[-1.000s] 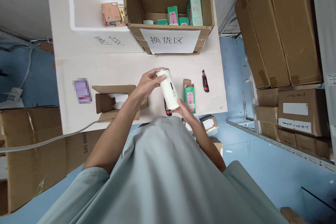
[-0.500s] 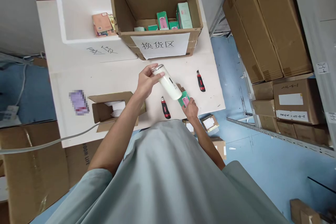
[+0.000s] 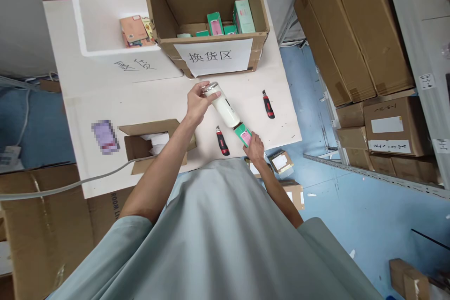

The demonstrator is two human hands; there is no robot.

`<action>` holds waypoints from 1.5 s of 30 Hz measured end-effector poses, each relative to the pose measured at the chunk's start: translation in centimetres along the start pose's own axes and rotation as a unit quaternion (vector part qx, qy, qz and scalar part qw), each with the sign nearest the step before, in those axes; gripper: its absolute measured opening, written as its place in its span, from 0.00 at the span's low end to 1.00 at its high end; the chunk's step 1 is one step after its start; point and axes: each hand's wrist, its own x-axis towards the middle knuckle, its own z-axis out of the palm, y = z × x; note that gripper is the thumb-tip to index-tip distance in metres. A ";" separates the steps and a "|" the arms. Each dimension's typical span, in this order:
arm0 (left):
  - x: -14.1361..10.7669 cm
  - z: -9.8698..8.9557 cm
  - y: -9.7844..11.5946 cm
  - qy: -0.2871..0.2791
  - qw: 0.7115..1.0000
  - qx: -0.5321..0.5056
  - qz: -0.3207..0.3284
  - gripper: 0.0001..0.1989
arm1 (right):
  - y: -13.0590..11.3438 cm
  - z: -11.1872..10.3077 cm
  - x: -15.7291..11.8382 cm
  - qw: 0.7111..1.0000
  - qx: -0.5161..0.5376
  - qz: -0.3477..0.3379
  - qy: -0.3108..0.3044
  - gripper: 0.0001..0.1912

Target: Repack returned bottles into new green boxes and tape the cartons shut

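My left hand point(image 3: 199, 103) grips a white tumbler point(image 3: 225, 108) near its silver-coloured top end. The tumbler is tilted, its lower end pointing down and right. At that end is a small green and pink box point(image 3: 243, 134), held by my right hand point(image 3: 254, 148) at its lower part. The tumbler's bottom meets the box's upper end; whether it is inside cannot be told. One red and black box cutter point(image 3: 222, 140) lies on the table just left of the green box. A second box cutter point(image 3: 268, 104) lies to the right.
A large cardboard box point(image 3: 258, 56) holding several green boxes stands at the back, beside a white foam bin point(image 3: 105, 52) with orange packs inside. An open small carton point(image 3: 151, 167) sits left, crossed by a grey cable point(image 3: 87, 180). Shelves with cartons point(image 3: 390, 124) stand right.
The green box has moved slightly up and left, now in line with the tumbler's lower end. My left hand still grips the tumbler in nearly the same place.
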 end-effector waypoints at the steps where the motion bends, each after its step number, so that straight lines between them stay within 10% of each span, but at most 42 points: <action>1: 0.0 -0.4 -0.1 0.000 1.000 -0.005 -0.004 0.37 | 0.1 -0.1 -0.4 1.000 0.003 -0.009 0.007 0.40; 26: 0.1 -5.4 0.0 0.009 0.999 -0.015 0.036 0.34 | -6.3 -3.5 -5.4 0.994 0.020 -0.110 0.018 0.43; 45: -3.0 -8.6 -2.9 0.007 0.998 -0.048 -0.045 0.37 | -9.3 -1.7 -6.2 0.984 0.139 -0.089 0.070 0.46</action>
